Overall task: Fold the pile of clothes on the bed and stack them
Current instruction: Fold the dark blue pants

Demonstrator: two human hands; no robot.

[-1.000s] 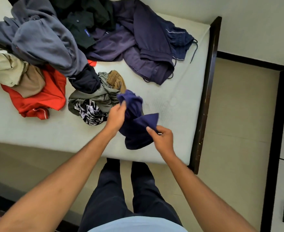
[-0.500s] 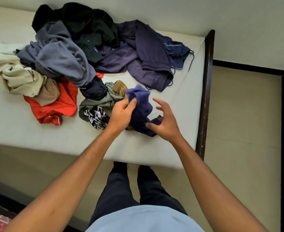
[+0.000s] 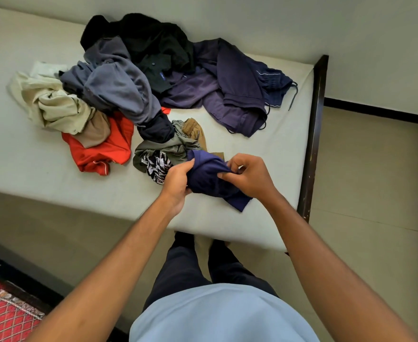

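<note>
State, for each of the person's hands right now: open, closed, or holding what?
Left hand: closed, gripping the dark blue garment.
Right hand: closed, pinching the same garment's upper edge.

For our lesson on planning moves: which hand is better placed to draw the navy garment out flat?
Probably the right hand: it pinches the navy garment beside bare mattress, while the left hand grips it against the patterned cloth.

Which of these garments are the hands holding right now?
The small navy garment, gripped by the left hand and right hand; the rest of the pile lies unheld on the bed.
</note>
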